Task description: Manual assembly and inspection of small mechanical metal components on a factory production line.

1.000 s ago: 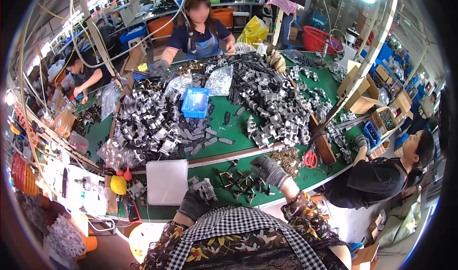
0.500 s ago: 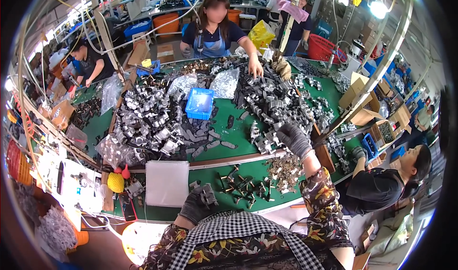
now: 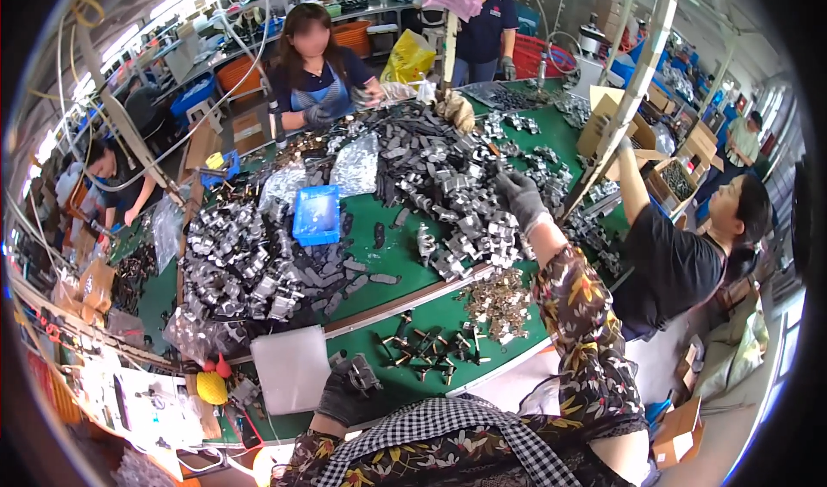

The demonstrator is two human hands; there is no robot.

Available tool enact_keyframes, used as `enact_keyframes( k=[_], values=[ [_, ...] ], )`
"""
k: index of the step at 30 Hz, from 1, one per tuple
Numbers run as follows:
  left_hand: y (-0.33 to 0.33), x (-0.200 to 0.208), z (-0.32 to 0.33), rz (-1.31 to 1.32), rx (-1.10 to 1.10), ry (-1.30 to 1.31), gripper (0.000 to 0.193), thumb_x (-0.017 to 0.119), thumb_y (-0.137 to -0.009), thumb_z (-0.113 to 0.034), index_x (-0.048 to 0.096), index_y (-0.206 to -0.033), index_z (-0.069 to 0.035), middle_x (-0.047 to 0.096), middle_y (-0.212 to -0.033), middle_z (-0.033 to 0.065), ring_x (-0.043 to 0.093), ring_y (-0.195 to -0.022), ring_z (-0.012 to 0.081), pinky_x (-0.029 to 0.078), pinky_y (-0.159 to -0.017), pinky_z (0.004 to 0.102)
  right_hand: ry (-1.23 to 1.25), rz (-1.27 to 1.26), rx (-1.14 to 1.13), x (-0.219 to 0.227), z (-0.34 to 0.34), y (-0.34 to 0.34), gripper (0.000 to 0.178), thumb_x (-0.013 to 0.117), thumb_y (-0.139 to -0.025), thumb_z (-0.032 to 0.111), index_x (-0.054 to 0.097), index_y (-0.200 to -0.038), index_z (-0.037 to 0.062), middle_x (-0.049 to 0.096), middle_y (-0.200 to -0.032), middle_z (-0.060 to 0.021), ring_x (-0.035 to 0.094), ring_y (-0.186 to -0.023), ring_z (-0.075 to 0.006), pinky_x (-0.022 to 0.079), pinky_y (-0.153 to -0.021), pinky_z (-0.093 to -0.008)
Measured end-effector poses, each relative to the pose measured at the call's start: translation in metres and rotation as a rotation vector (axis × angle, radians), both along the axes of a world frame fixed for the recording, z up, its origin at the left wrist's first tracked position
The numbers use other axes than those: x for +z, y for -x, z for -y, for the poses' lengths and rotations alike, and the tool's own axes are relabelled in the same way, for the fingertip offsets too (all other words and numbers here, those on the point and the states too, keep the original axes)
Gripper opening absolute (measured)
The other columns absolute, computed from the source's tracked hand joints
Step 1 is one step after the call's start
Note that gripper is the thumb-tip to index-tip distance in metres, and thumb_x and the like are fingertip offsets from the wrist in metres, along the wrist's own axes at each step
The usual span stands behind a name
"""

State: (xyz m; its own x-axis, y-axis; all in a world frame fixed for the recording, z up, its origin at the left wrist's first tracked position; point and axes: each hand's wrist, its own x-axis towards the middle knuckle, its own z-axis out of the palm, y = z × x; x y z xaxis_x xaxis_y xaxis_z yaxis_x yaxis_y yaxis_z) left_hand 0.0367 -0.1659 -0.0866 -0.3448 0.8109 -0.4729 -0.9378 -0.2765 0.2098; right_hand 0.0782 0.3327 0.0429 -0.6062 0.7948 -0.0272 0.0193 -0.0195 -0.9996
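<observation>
My left hand (image 3: pixel 340 398), in a dark grey glove, is closed round a silvery metal caliper (image 3: pixel 365 375) low over the near green bench strip. A stack of white sheets (image 3: pixel 291 371) lies just left of it. To its right are dark pins with brass-coloured ends (image 3: pixel 426 349) and a pile of small brownish metal clips (image 3: pixel 501 306). My right arm stretches far forward. The gloved right hand (image 3: pixel 522 198) is at the right edge of a heap of calipers (image 3: pixel 469 229), its fingers extended and apparently empty; the fingertips are partly lost against the parts.
A blue bin (image 3: pixel 317 216) stands between the caliper heaps, near loose dark flat pads (image 3: pixel 332 273). A wooden ledge (image 3: pixel 405 302) divides the bench. A slanting post (image 3: pixel 633 82) rises at right. Co-workers are across the bench and at right, one reaching toward a cardboard box (image 3: pixel 603 112).
My view has turned rightward. My right hand has reached farther out along the heap's right side. The left still holds its caliper. The co-worker opposite has drawn an arm back from the heap.
</observation>
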Motion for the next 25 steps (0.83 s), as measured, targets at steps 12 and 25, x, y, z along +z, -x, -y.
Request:
enact_keyframes(
  k=[12, 25],
  values=[
    [-0.045, -0.009, -0.086, 0.14, 0.177, 0.115, 0.032, 0.065, -0.079, -0.031, 0.062, -0.103, -0.011, 0.065, -0.097, 0.0083, 0.062, -0.087, 0.0269, 0.051, -0.08, 0.0511, 0.055, 0.071, -0.391, -0.052, -0.246, 0.103, 0.026, 0.063, -0.086, 0.034, 0.057, -0.086, 0.0084, 0.059, -0.069, -0.0038, 0.052, -0.049, -0.014, 0.041, -0.042, -0.0248],
    [-0.043, 0.037, -0.131, -0.038, 0.42, 0.47, 0.028, 0.065, -0.075, -0.032, 0.064, -0.097, -0.014, 0.066, -0.087, 0.0063, 0.06, -0.085, 0.0237, 0.045, -0.08, 0.0456, 0.434, -0.198, -0.201, -0.008, -0.269, 0.194, 0.031, 0.065, -0.083, 0.035, 0.056, -0.09, 0.0064, 0.054, -0.073, -0.0087, 0.052, -0.061, -0.0212, 0.039, -0.05, -0.0317]
  ],
)
